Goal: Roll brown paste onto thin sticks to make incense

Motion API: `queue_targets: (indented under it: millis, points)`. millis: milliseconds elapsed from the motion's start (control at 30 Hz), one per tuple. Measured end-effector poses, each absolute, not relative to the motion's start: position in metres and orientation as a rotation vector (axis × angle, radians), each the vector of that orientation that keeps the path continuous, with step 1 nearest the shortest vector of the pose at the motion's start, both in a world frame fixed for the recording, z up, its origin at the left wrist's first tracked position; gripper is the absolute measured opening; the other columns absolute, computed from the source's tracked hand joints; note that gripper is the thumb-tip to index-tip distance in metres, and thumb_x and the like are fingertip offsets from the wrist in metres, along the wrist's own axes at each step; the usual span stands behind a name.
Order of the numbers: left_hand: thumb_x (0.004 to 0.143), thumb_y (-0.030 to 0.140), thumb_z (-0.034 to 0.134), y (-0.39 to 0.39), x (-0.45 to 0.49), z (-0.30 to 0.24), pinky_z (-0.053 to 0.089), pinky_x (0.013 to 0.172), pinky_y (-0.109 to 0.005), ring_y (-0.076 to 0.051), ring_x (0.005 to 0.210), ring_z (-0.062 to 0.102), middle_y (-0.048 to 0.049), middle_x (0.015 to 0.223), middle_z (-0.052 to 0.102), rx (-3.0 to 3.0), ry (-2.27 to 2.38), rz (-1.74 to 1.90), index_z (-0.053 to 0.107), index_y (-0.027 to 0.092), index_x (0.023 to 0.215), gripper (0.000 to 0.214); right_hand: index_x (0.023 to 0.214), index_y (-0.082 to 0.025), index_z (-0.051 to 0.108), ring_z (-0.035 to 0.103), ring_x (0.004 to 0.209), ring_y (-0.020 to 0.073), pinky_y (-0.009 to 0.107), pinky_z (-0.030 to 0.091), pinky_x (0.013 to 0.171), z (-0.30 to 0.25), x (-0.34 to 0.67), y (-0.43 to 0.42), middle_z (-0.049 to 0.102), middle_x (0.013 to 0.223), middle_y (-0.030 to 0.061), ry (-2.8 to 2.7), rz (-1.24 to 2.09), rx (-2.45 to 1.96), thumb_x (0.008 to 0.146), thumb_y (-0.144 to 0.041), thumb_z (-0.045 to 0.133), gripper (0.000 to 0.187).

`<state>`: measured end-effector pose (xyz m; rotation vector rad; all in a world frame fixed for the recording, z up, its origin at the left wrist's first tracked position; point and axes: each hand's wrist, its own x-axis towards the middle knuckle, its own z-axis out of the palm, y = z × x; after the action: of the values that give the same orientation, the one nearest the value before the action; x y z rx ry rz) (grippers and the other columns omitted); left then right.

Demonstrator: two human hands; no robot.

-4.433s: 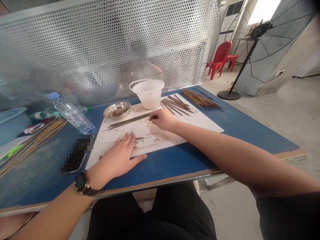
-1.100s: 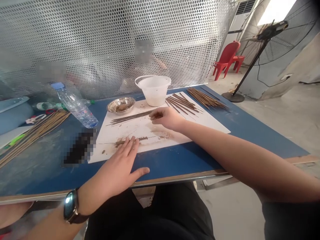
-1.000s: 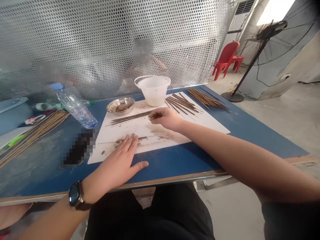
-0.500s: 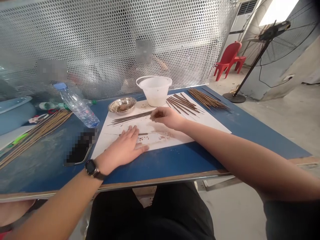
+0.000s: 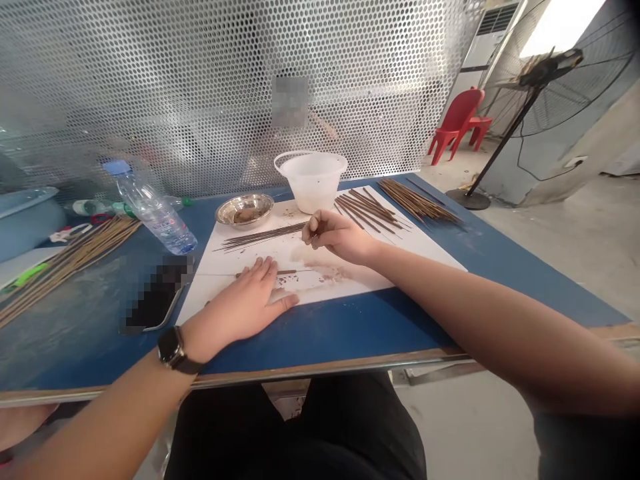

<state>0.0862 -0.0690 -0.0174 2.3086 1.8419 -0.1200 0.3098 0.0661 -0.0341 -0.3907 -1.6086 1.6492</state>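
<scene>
My left hand (image 5: 245, 303) lies flat and open on a white board (image 5: 425, 248), palm down over a thin stick coated with brown paste (image 5: 287, 272). My right hand (image 5: 337, 235) rests further back on the board with fingers curled, pinching a small bit of brown paste. Just left of it lies a bundle of thin dark sticks (image 5: 260, 235). Smears of brown paste (image 5: 325, 272) mark the board between my hands.
A white plastic tub (image 5: 313, 179) and a metal bowl of brown paste (image 5: 244, 211) stand at the board's far edge. Coated sticks (image 5: 370, 205) and bare sticks (image 5: 417, 203) lie right. A water bottle (image 5: 150, 210), a phone (image 5: 155, 297) and more sticks (image 5: 65, 263) lie left on the blue table (image 5: 350, 327). A perforated metal screen (image 5: 200, 87) stands behind; a person sits beyond it.
My left hand slid back and forth over the coated stick, flat on the board. My right hand stayed by the stick bundle, curling its fingers tighter.
</scene>
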Motion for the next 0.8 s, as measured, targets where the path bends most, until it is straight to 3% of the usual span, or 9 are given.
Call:
queue_targets:
  millis: [233,533,800]
  points:
    - [0.100,0.077,0.031,-0.060,0.087,-0.017,0.024,0.131,-0.053,-0.040,0.164,0.017,-0.0198,0.177,0.014,2.306,1.856,-0.152,0.023,0.003,0.171,0.102,0.084,-0.023,0.055,0.060,0.081,0.0147,0.030,0.046,0.072,-0.037,0.311,0.068,0.067,0.082,-0.0025,-1.627,1.671,-0.265,0.067,-0.003,0.071,0.031]
    - [0.098,0.083,0.032,-0.112,0.090,-0.027,0.026,0.131,-0.058,-0.041,0.163,0.018,-0.0192,0.177,0.018,2.348,1.882,-0.065,0.027,0.005,0.170,0.107,0.081,-0.022,0.055,0.064,0.088,0.0142,0.036,0.055,0.086,-0.035,0.312,0.060,0.069,0.093,0.0008,-1.793,1.485,-0.314,0.077,-0.016,0.082,0.028]
    - [0.099,0.080,0.026,-0.052,0.086,-0.017,0.022,0.131,-0.054,-0.040,0.164,0.018,-0.0216,0.177,0.012,2.290,1.859,-0.165,0.021,0.000,0.170,0.107,0.077,-0.023,0.053,0.063,0.090,0.0158,0.037,0.056,0.087,-0.037,0.310,0.059,0.067,0.092,0.0017,-1.877,1.293,-0.355,0.078,-0.018,0.079,0.026]
